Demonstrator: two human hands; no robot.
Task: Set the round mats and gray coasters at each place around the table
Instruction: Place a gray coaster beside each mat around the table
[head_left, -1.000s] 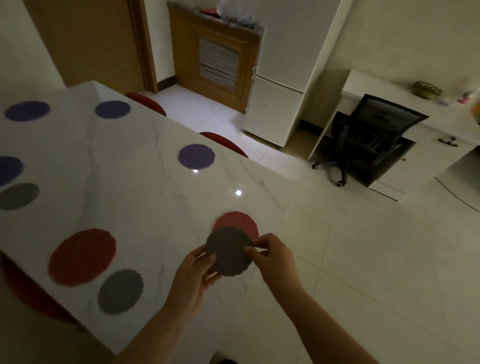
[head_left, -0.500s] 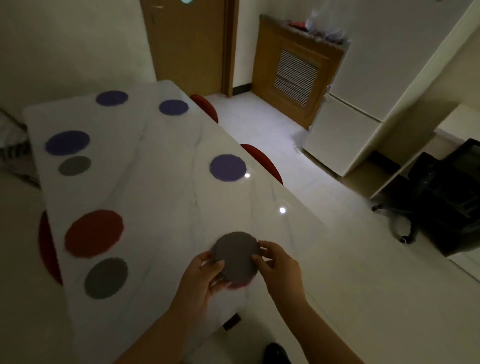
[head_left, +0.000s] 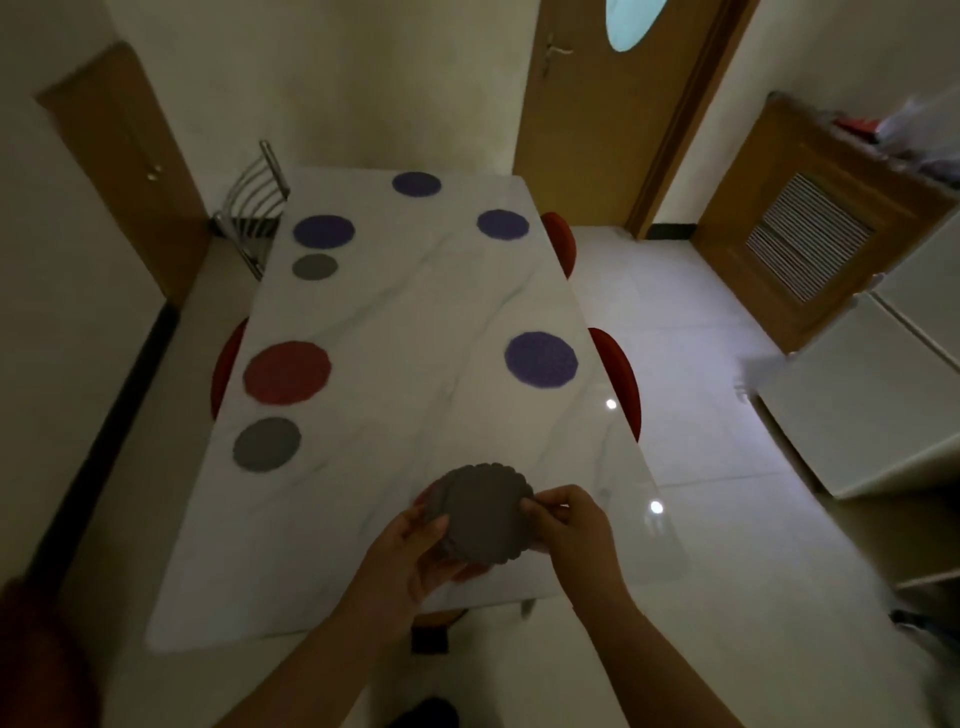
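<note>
Both my hands hold a stack of gray scalloped coasters (head_left: 485, 512) just above the near end of the white marble table (head_left: 415, 332). My left hand (head_left: 410, 561) grips the stack's left edge and my right hand (head_left: 566, 525) pinches its right edge. A red mat under the stack is almost hidden. On the left side lie a red round mat (head_left: 287, 372) with a gray coaster (head_left: 267, 444) nearer me, and farther off a purple mat (head_left: 324, 230) with a gray coaster (head_left: 315, 266). Purple mats lie at the right (head_left: 541, 360), far right (head_left: 503, 224) and far end (head_left: 416, 184).
Red chairs (head_left: 618, 379) stand tucked along the table's right side and one (head_left: 224, 364) on the left. A metal-backed chair (head_left: 257, 202) stands at the far left corner. Wooden doors, a wooden cabinet (head_left: 810, 223) and a white fridge (head_left: 883, 395) line the room.
My view has swung left, so the table now runs straight away from me. The coaster stack stays in both hands over the near red mat.
</note>
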